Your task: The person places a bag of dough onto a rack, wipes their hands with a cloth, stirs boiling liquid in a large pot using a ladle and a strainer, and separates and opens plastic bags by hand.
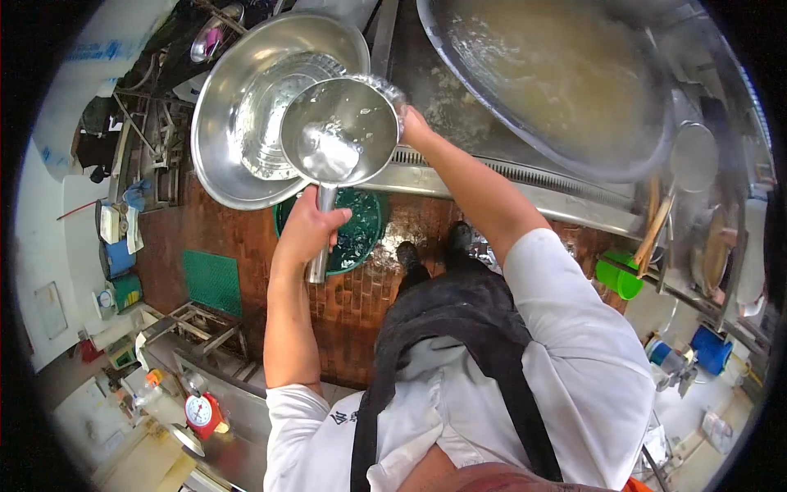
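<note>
My left hand [310, 230] is wrapped around the metal handle of a large, deep ladle [361, 111]. The bowl faces up toward me, with wet, whitish specks on its inner wall. At the bowl's right rim is my right hand [412, 125], closed; its fingers are mostly hidden by a shiny, crumpled-looking patch [384, 86] that I cannot make out. Behind and left of the ladle, a wide metal basin [217, 107] stands tilted toward me, with shiny wet marks inside. Below the ladle, a dark green tub [361, 234] on the floor holds liquid.
A huge wok [541, 152] of cloudy, steaming liquid sits on the metal stove to the right. Long-handled tools, including a round-headed one [695, 156], lean at the far right near a bright green bucket [619, 275]. A red scale [201, 412] stands behind on the left.
</note>
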`<action>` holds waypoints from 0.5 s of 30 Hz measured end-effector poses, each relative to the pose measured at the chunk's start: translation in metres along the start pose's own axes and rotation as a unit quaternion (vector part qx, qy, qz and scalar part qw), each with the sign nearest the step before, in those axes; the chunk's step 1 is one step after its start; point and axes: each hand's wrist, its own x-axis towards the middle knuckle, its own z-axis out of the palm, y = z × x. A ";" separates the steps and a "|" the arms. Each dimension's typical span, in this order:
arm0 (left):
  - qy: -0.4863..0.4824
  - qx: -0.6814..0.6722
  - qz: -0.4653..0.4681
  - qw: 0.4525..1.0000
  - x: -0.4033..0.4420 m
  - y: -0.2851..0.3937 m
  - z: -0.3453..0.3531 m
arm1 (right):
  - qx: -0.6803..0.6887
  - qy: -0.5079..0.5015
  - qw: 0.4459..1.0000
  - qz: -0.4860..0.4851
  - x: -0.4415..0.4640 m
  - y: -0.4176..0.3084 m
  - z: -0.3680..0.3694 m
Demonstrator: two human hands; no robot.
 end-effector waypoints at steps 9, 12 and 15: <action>0.010 0.106 0.008 0.994 0.057 0.019 0.009 | 0.020 0.144 0.980 0.135 0.045 0.036 0.007; 0.019 0.165 -0.002 0.986 0.064 0.022 0.013 | -0.266 -0.019 0.955 0.127 0.037 0.018 -0.015; 0.042 0.246 -0.007 0.968 0.074 0.017 0.017 | 0.090 0.004 0.945 0.316 0.017 -0.027 -0.044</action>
